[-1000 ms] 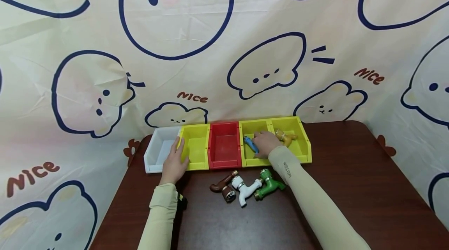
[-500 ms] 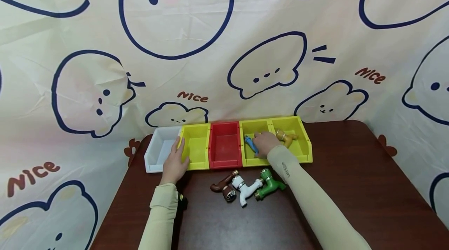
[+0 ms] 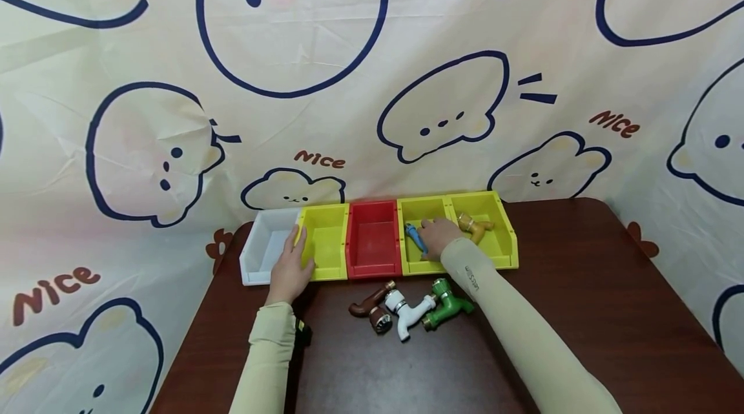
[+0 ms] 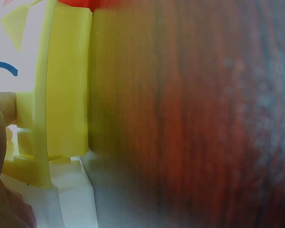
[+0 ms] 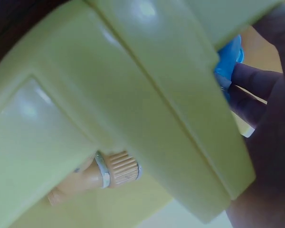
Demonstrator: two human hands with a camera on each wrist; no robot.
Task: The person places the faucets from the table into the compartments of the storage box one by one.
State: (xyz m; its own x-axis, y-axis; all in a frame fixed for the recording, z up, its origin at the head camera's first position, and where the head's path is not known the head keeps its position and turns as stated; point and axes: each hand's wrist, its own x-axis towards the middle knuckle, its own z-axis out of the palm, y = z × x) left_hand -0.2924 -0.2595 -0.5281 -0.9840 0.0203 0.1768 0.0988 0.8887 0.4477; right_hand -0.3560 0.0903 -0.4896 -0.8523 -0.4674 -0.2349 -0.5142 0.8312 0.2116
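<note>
In the head view my left hand [image 3: 289,272] lies over the divider between the white bin [image 3: 250,262] and the left yellow bin [image 3: 334,265], its fingers extended. The left wrist view shows a digit [image 4: 4,107] against that yellow bin's front wall [image 4: 69,95]. My right hand [image 3: 440,238] reaches down into another yellow bin [image 3: 414,268] and grips a blue faucet [image 3: 415,238]; in the right wrist view, fingers [image 5: 249,90] meet the blue faucet's side. A yellow-tan faucet [image 3: 476,228] lies in the rightmost yellow bin [image 3: 507,252], beside the right hand.
Between the yellow bins sits a red bin [image 3: 374,243]. On the dark wood table [image 3: 360,375], in front of the row, lie a brown faucet [image 3: 372,310], a white faucet [image 3: 409,312] and a green faucet [image 3: 446,305]. A patterned cloth [image 3: 349,123] hangs behind.
</note>
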